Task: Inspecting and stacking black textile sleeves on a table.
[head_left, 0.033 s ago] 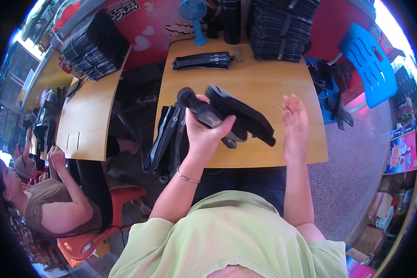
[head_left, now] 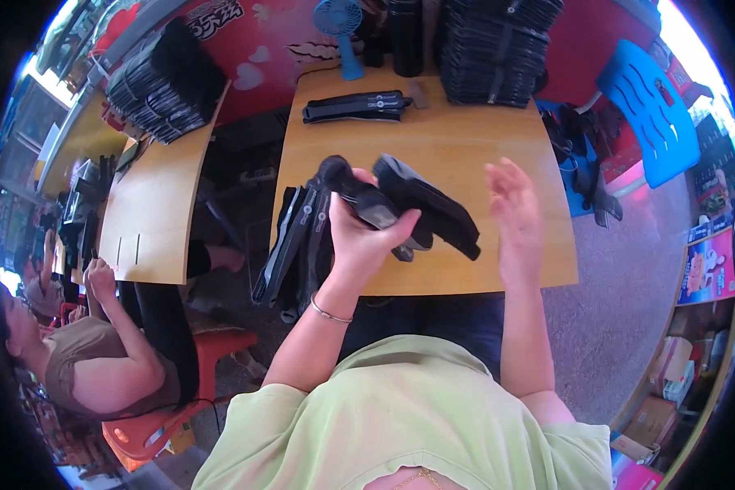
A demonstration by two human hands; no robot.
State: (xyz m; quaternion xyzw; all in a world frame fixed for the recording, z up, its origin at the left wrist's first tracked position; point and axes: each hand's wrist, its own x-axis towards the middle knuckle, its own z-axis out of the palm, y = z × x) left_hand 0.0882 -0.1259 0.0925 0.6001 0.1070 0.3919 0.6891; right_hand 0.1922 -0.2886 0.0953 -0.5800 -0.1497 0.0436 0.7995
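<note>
My left hand [head_left: 367, 233] is closed around a bunch of folded black-and-grey socks [head_left: 429, 204] above the table, thumb on the near side. One rounded dark end stands up beyond the fingers, and the rest slants down to the right. Apart from the bunch, my right hand [head_left: 516, 216] is raised over the table's right side, its fingers curled with the tips close together. Whatever thin thing may be in them is too small to make out. More socks [head_left: 298, 237] hang over the table's left edge, near my left wrist.
Farther back on the wooden table [head_left: 498, 147] lie a flat sock bundle [head_left: 355, 107], a blue fan [head_left: 340, 33] and a tall dark stack [head_left: 498, 53]. At left, a person [head_left: 106, 351] sits by another table [head_left: 151, 208]. A blue chair [head_left: 649, 114] stands at right.
The sock bunch has shifted and turned slightly in my left hand. My right hand has tilted a little, and the thin pale tip seen by its fingers earlier no longer shows.
</note>
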